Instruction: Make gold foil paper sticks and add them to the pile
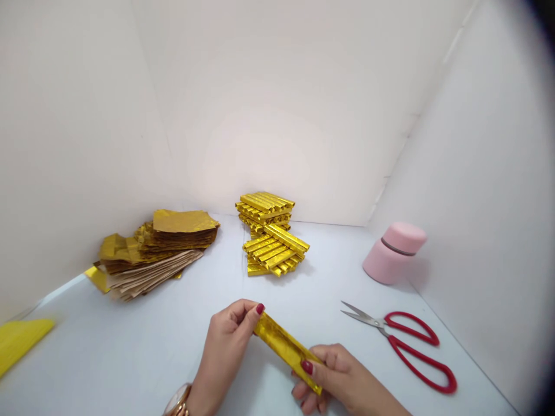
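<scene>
A strip of folded gold foil paper (281, 342) is stretched slantwise between my two hands above the table. My left hand (234, 329) pinches its upper left end between thumb and curled fingers. At the lower right end, my right hand (333, 375) grips the strip, thumb on top and fingers underneath. Past my hands, folded gold sticks (277, 251) lie in a crisscross pile, with a taller stack of the same sticks (265, 207) right behind it.
Stacked gold and brown paper sheets (182, 231) lie at the left. A yellow piece (21, 341) shows at the left edge. Open scissors with red handles (381, 326) rest at the right, in front of a pink lidded container (390, 254). White walls (277, 104) enclose the back and sides.
</scene>
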Tool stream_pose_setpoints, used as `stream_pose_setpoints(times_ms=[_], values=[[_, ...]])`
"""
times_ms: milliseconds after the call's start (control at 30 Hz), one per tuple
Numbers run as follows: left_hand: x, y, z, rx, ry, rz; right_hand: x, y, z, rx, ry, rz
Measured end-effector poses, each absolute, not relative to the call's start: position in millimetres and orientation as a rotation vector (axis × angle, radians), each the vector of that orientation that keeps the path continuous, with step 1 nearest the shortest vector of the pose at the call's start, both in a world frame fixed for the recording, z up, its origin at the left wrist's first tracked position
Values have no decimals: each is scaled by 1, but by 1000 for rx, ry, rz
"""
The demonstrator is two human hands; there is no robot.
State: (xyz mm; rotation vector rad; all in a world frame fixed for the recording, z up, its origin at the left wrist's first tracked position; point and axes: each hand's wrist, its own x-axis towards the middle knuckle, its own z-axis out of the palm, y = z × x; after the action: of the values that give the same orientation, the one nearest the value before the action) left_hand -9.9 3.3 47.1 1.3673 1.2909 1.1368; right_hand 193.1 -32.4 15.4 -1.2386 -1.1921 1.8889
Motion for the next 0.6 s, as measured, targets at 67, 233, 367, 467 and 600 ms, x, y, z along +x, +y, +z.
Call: stream_pose_setpoints(times_ms=[67, 233, 367, 467, 600], values=[[-11, 6, 48, 1318, 1308, 1134, 194, -29, 18, -1302, -1141, 1752], [-10, 11, 47, 1276, 1270, 988, 200, -23, 27, -1382, -985, 1380], [-4, 6, 36, 1307, 1110, 700, 208, -21, 30, -1364, -863, 1174], [2, -6, 26, 1275, 971, 458, 208, -22, 29, -1295, -788, 1158], [12, -21, 16, 1279, 856, 308, 200, -27, 35, -1171, -640, 1310]])
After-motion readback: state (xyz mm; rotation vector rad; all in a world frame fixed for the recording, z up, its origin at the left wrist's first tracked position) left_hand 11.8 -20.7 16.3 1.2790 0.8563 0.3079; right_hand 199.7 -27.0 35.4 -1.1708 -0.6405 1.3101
